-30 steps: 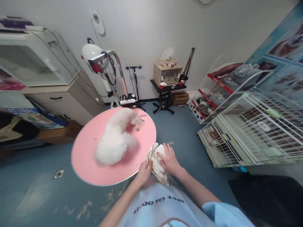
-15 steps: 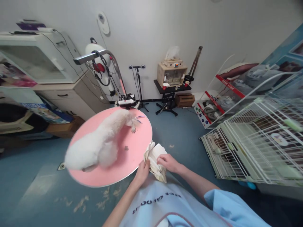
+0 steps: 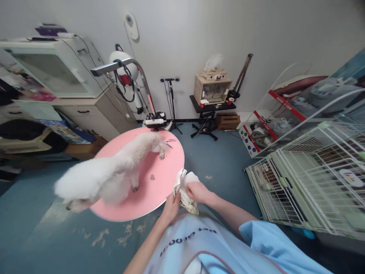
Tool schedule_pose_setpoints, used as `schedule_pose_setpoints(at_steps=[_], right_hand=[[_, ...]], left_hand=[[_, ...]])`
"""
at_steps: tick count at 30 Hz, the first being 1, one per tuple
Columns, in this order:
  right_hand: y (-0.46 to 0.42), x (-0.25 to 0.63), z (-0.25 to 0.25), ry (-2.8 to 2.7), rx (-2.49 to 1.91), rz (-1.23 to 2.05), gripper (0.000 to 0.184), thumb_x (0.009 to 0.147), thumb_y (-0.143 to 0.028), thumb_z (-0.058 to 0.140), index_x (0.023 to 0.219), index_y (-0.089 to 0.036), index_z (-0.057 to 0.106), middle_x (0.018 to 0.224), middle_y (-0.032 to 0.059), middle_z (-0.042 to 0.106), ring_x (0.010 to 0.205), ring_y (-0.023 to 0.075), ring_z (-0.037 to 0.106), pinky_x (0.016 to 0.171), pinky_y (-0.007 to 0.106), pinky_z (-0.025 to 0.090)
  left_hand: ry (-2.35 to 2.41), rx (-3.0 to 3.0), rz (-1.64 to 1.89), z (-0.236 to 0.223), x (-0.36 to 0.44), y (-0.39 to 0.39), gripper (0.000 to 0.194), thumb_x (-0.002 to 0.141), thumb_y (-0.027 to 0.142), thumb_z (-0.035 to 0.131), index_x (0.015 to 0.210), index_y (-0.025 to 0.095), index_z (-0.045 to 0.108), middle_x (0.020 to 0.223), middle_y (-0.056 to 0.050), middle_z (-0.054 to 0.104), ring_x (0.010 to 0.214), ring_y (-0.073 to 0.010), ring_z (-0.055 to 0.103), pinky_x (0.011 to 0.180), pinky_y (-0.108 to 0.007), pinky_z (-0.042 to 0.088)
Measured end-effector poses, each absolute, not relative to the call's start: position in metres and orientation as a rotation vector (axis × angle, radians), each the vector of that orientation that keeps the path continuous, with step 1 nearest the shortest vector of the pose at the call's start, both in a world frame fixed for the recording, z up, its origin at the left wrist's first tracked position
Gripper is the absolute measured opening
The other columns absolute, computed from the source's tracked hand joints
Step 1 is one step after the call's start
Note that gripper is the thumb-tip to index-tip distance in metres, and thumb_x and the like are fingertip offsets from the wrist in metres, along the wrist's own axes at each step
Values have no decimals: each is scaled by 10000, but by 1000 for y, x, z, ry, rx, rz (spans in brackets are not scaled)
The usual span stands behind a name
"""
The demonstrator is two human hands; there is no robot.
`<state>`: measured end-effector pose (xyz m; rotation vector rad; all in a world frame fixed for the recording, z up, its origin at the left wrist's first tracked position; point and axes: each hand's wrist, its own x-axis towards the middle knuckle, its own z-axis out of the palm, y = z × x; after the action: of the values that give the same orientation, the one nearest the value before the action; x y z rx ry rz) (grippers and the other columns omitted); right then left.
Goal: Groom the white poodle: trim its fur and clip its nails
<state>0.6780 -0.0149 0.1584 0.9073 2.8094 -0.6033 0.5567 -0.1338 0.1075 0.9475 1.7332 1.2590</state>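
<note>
A white fluffy dog [image 3: 108,173] stands on a round pink table [image 3: 165,167], its head hanging past the table's left edge. Just off the table's right edge I hold a crumpled white and beige cloth or paper bundle [image 3: 186,190]. My left hand [image 3: 171,205] grips its lower left side, fingers closed. My right hand [image 3: 198,190] is closed on its upper right part. Small combs or tools [image 3: 169,142] lie near the dog's far paw.
A dryer arm on a stand [image 3: 125,70] rises behind the table. A white wire cage [image 3: 310,171] fills the right. A cabinet [image 3: 85,110] stands at left, a small black table with a wooden box [image 3: 212,89] at the back wall. Hair clumps lie on the blue floor [image 3: 114,236].
The dog has got up from lying and moved left, its head now over the table edge. My right hand has closed on the bundle's top.
</note>
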Motion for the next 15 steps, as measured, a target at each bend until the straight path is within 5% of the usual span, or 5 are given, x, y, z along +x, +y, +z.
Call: schedule_pose_setpoints(at_steps=[15], right_hand=[[-2,681,155,2872,891,-543,185,759,-214,502,746,-161,679,795,64,686,723,152,574,631,224,365]], left_hand=[[1705,929,1282,100,560,-126,468,842,527,438,917,97,606,827,-98,657,888,-243,582,789,-342,468]])
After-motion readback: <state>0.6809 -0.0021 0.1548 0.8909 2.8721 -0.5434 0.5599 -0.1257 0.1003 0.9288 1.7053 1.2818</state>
